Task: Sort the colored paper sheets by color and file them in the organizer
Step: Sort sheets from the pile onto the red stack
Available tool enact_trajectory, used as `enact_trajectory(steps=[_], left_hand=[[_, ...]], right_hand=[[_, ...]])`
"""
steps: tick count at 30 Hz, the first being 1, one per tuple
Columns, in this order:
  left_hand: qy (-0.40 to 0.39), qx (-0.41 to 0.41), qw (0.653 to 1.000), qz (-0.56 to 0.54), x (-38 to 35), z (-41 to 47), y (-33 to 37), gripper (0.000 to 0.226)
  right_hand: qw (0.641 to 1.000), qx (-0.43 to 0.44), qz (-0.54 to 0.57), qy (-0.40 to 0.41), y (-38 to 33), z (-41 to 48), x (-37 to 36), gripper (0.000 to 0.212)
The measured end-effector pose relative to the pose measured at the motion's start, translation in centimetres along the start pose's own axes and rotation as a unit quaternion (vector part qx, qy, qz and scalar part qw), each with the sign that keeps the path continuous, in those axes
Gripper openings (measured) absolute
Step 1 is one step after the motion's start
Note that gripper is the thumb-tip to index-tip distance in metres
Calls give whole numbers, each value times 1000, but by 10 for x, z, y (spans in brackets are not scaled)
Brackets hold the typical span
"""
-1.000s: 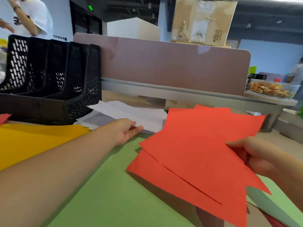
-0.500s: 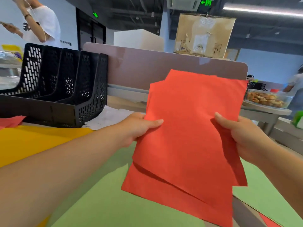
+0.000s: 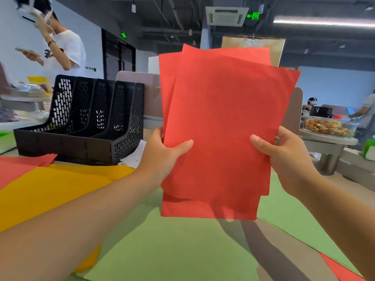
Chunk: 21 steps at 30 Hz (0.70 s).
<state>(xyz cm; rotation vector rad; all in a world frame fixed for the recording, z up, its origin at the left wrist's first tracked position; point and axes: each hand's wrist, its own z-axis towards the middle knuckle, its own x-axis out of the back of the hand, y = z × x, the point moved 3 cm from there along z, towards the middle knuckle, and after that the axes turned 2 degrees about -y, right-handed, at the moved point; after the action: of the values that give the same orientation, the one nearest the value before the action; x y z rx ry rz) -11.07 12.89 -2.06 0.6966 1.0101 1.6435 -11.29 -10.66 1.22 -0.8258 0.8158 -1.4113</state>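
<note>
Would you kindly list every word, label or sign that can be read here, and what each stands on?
Nothing can be quoted with confidence.
The green ceiling sign: a left arrow and one glyph, too blurred to read.
The second green sign over the doorway: too small.
The dark marks on the wall: too small.
The red sheets and organizer: no print visible.

1. The organizer (image 3: 81, 126) stands at the far left of the desk (image 3: 272, 236), in front of the partition (image 3: 140, 88).
2. Flat sheets (image 3: 50, 191) lie along the left edge, just before the organizer.
3. A wide sheet (image 3: 172, 240) lies at the near middle, beside them.
4. The held stack (image 3: 219, 128) stands upright above the desk's middle, right of the organizer, between the left hand (image 3: 162, 157) and the right hand (image 3: 284, 155).
5. Loose papers (image 3: 135, 155) lie against the organizer's right side.
</note>
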Motion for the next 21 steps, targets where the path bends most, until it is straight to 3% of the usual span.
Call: enact_trajectory(steps=[6,9,12,14,18,21], left_hand=[[-4,101,995,-25,-4,-9,-29,27],[-10,84,993,83,-1,-8,-30,24],[-17,39,995,92,10,-4,-13,21],[-46,70,992,99,24,4,-4,24],[-157,166,968,101,72,9,4,32],[-147,228,955,121,126,5,10,26]], right_hand=[[999,-44,-30,-6,17,-14,2,28],[996,-68,-50,-16,22,-15,0,20],[996,-75,-42,-15,16,-11,-10,15],[996,-84,-17,-7,11,-5,-22,14],[984,-177,4,-2,27,12,-61,12],[959,-280,27,-42,48,10,-113,11]])
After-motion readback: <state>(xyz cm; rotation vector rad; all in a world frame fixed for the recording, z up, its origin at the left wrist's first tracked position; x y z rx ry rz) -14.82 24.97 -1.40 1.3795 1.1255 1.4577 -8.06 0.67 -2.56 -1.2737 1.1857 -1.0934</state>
